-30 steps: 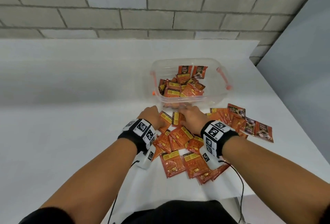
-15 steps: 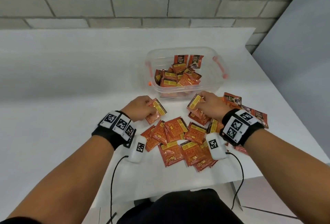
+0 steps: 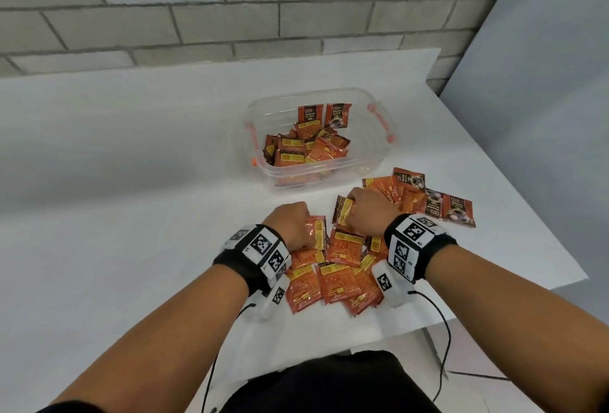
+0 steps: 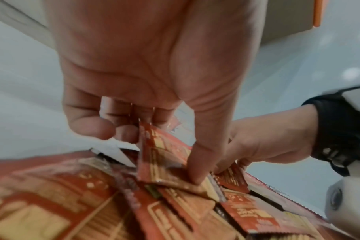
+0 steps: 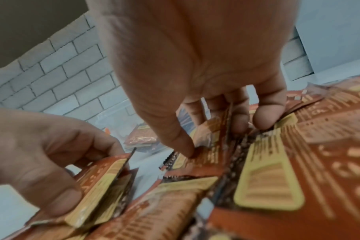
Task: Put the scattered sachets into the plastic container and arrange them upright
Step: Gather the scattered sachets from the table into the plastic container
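Note:
Orange-red sachets (image 3: 339, 277) lie scattered on the white table in front of me, with more (image 3: 431, 202) to the right. My left hand (image 3: 291, 225) pinches a small stack of sachets (image 4: 164, 155) between thumb and fingers, just above the pile. My right hand (image 3: 365, 211) pinches another sachet (image 5: 208, 144) at the pile's far edge. The clear plastic container (image 3: 372, 162) stands beyond both hands. It holds several sachets (image 3: 303, 152), most lying loose, two (image 3: 324, 115) leaning upright against its far wall.
The table's right edge (image 3: 527, 215) runs close beside the right-hand sachets, and its near edge (image 3: 395, 333) lies just behind the pile. A brick wall (image 3: 230, 17) rises behind the table. Cables (image 3: 441, 330) hang from the wrist cameras.
Both hands drew back from the container's near wall and each picked up sachets from the pile. They now hold them closer together over the pile.

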Demonstrator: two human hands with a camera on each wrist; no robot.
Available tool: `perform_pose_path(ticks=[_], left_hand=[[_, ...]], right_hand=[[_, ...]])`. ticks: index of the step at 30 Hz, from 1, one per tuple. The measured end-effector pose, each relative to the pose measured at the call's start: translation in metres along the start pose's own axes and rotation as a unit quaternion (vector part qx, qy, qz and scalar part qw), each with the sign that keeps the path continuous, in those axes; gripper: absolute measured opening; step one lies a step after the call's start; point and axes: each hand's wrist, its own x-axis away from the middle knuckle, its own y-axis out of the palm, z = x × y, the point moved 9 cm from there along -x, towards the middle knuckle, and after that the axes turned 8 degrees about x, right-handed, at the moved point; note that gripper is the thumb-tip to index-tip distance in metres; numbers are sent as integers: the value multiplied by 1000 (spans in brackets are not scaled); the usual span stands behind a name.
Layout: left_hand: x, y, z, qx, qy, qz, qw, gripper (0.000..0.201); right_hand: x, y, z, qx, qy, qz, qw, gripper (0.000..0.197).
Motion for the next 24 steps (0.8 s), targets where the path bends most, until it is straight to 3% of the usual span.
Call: perform_pose_path(ticks=[5, 9, 15, 17, 19, 22, 24], left_hand=[[2, -13, 1, -18, -14, 29, 999, 51], [5, -29, -7, 126, -12, 39, 991, 38], [16, -58, -22, 274, 14, 64, 959, 42], [21, -52, -29, 261, 1, 37, 965, 39], [23, -35, -30, 199, -10, -6, 980, 46], [22, -14, -25, 85, -5, -28, 996, 58], [20, -8, -19, 46, 4, -19, 999, 53]], right_hand=[[0, -6, -4, 33, -3, 40, 999, 53], [1, -13, -5, 21, -11, 45, 999, 47], [17, -38, -4, -107, -40, 70, 991, 44], [26, -44, -4, -131, -45, 62, 988, 45], [36, -37, -11, -116, -60, 7, 991, 49], [45, -8, -25, -29, -87, -84, 992, 56], [44, 8, -31, 43, -98, -104, 989, 59]])
